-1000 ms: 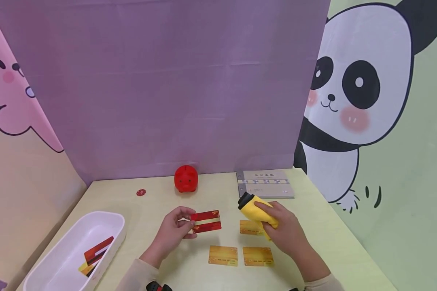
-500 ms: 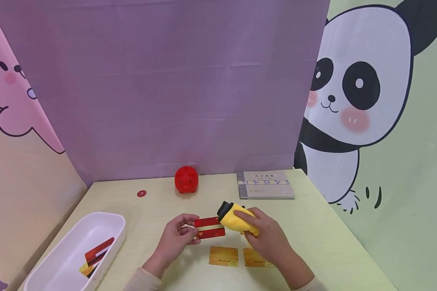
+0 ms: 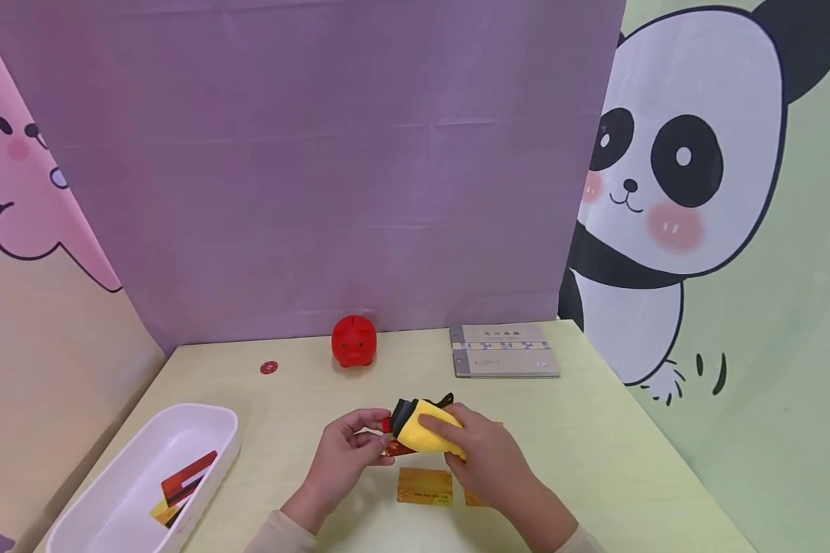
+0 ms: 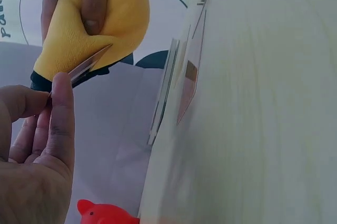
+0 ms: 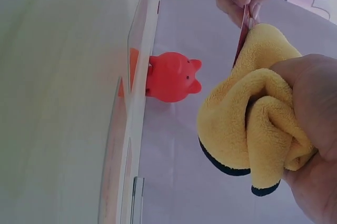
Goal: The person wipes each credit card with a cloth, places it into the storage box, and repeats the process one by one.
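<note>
Now, in the head view, the yellow cloth [image 3: 430, 434] covers most of the red bank card [image 3: 400, 448], which a second ago stood well apart from it; the left hand [image 3: 342, 453] pinches the card's left end, the right hand [image 3: 487, 457] grips the cloth, both nearer than the red piggy bank [image 3: 354, 342] by the tabletop [image 3: 297, 407]'s far edge and the notebook [image 3: 508, 362] near its far right corner; the left wrist view shows the card's thin edge against the cloth, above the tabletop; the right wrist view shows the cloth bunched, one end against the card, so work on this card seems begun.
</note>
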The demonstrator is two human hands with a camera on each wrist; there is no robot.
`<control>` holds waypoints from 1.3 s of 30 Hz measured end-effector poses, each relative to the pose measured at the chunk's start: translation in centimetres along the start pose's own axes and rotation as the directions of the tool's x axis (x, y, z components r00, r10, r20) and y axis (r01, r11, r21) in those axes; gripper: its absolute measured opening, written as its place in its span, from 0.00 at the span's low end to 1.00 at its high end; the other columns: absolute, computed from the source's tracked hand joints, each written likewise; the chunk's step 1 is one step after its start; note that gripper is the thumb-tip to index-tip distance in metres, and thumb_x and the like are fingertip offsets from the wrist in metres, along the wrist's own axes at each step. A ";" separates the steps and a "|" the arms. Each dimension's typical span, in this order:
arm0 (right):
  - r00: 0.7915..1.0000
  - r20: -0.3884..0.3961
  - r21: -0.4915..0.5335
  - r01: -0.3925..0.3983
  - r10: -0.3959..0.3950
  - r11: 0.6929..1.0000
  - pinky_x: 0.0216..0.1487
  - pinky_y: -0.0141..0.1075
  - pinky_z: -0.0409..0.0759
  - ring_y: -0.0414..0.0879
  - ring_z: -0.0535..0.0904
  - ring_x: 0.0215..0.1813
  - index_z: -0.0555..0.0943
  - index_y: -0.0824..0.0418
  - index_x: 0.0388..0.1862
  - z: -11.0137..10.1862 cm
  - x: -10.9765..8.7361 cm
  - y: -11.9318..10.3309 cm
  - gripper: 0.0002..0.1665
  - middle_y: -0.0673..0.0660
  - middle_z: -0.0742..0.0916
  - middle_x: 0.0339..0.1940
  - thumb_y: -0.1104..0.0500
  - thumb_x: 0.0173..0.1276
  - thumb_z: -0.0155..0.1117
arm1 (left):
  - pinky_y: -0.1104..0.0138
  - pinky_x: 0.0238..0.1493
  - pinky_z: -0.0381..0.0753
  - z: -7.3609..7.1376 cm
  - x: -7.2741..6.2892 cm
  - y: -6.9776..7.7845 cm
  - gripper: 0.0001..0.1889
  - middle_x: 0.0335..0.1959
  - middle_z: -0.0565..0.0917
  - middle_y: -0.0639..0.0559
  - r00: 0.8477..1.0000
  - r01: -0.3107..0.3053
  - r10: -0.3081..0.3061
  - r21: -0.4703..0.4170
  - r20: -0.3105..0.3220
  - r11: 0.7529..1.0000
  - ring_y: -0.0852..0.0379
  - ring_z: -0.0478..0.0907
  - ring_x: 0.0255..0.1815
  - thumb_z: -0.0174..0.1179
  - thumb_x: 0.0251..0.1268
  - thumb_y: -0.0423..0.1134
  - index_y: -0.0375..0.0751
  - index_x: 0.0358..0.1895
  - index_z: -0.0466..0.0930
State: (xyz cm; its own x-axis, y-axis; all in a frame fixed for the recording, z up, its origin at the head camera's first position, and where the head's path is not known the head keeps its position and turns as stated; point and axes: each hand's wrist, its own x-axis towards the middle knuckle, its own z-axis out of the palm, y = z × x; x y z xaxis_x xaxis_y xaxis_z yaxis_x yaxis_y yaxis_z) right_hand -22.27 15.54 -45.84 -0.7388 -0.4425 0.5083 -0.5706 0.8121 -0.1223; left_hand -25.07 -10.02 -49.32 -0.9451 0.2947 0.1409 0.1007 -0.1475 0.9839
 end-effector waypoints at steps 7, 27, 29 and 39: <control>0.997 -0.001 -0.043 -0.075 0.075 0.996 0.45 0.34 0.88 0.42 0.81 0.43 0.84 0.37 0.65 0.1 0.3 0.7 0.39 0.49 0.84 0.49 0.62 0.56 0.84 | 0.53 0.47 0.90 0.1 -0.2 0.3 0.19 0.53 0.80 0.33 1.000 0.007 -0.006 -0.006 0.012 1.000 0.43 0.88 0.47 0.65 0.72 0.27 0.34 0.63 0.79; 0.999 -0.013 -0.067 -0.053 0.052 0.996 0.42 0.33 0.88 0.41 0.80 0.41 0.84 0.36 0.65 0.3 0.4 0.6 0.40 0.48 0.84 0.48 0.62 0.55 0.85 | 0.55 0.46 0.90 -0.4 -0.2 0.4 0.18 0.53 0.83 0.36 0.999 0.031 -0.031 -0.009 0.015 0.999 0.43 0.88 0.48 0.64 0.72 0.26 0.36 0.63 0.81; 0.997 -0.020 -0.076 -0.075 0.074 0.994 0.43 0.33 0.88 0.42 0.81 0.41 0.84 0.37 0.65 0.2 0.4 1.1 0.40 0.49 0.84 0.48 0.62 0.55 0.85 | 0.54 0.46 0.90 -0.4 -0.2 0.4 0.18 0.53 0.82 0.35 1.000 0.026 -0.026 -0.008 0.011 1.000 0.43 0.88 0.48 0.64 0.72 0.26 0.36 0.63 0.81; 0.985 -0.065 0.006 -0.161 0.161 0.987 0.43 0.37 0.88 0.43 0.79 0.39 0.84 0.40 0.66 -0.2 -0.4 3.5 0.39 0.51 0.84 0.50 0.64 0.56 0.83 | 0.55 0.48 0.90 -1.2 -0.2 0.4 0.19 0.57 0.76 0.29 0.999 0.026 -0.027 -0.018 -0.045 1.000 0.43 0.87 0.49 0.62 0.74 0.26 0.35 0.64 0.78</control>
State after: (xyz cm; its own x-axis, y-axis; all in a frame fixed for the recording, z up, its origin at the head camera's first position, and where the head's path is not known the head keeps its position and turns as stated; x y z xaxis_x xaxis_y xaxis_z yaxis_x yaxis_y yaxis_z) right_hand -23.93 18.65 -46.27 -0.7960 -0.2803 0.5365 -0.4463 0.8705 -0.2074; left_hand -25.25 -11.24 -49.11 -0.9607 0.2553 0.1094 0.0706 -0.1567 0.9851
